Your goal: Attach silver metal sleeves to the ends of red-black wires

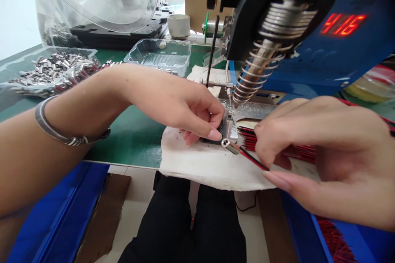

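Note:
My left hand (pixel 182 104) reaches across the white cloth (pixel 203 164), its fingers curled and pressing a small black part beside a metal fixture (pixel 230 125). My right hand (pixel 317 148) pinches a red-and-black wire (pixel 251 160). On the wire's end sits a small silver metal sleeve (pixel 230 146), just below my left fingertips. A bundle of red wires (pixel 247 137) lies under my right hand. A soldering iron in a coiled spring holder (pixel 262 65) points down at the fixture.
A blue machine (pixel 324 57) with a red digit display stands at the right. A heap of silver metal sleeves (pixel 52 72) lies at the left on the green mat (pixel 135 131), a clear plastic tray (pixel 160 53) behind. A blue bin (pixel 364 242) holds more red wires.

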`<state>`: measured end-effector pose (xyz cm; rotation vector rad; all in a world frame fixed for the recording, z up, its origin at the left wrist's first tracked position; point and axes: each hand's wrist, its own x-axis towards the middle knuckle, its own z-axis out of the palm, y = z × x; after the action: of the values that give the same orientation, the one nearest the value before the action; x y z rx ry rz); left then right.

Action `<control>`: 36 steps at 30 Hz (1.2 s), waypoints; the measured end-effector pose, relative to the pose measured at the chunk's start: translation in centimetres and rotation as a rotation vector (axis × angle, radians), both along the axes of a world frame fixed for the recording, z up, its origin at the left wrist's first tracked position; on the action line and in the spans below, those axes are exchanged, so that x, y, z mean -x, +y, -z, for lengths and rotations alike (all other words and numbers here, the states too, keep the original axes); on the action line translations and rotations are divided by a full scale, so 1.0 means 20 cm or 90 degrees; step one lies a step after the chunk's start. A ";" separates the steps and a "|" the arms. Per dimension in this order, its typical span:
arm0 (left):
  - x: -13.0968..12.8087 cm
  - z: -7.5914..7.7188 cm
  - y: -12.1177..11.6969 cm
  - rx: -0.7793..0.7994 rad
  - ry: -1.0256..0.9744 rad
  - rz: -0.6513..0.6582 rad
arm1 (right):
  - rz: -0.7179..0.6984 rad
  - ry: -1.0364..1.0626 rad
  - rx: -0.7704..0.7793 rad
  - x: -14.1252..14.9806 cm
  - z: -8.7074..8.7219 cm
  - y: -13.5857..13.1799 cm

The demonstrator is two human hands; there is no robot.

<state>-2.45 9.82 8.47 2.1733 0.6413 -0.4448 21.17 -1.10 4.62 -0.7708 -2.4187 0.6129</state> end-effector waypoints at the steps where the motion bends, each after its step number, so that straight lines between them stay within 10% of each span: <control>1: 0.00 0.00 0.00 -0.001 -0.001 0.001 | 0.001 0.002 0.000 0.00 0.00 0.00; 36: -0.01 0.03 -0.01 -0.153 -0.025 0.030 | -0.109 -0.136 -0.112 -0.01 0.01 0.07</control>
<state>-2.33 9.57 7.95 2.4227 0.6519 -0.3640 21.33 0.23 4.34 -0.5865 -2.7119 0.3899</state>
